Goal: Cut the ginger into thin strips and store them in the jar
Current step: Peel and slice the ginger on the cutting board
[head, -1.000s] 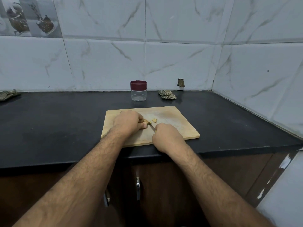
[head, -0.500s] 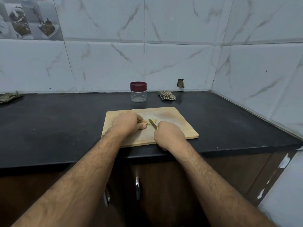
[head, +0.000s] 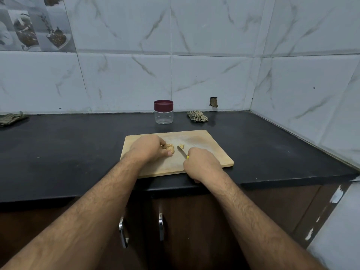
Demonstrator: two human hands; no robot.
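A wooden cutting board [head: 206, 145] lies on the black counter. My left hand [head: 149, 148] holds a knob of ginger [head: 169, 147] down on the board with curled fingers. My right hand [head: 201, 164] grips a small knife [head: 181, 152] by its yellow handle, and the blade points up-left, a little apart from the ginger. A small cut bit of ginger [head: 181, 146] lies just past the blade tip. The clear jar [head: 163, 112] with a maroon lid stands closed behind the board, near the wall.
A crumpled checked cloth [head: 197, 116] lies to the right of the jar. Another cloth [head: 11, 118] sits at the counter's far left. Tiled walls close the back and the right side. Cabinet doors with metal handles [head: 161, 225] are below the counter edge.
The knife has drawn back to the right, away from the ginger, so the blade now shows free. My left hand has stayed on the ginger.
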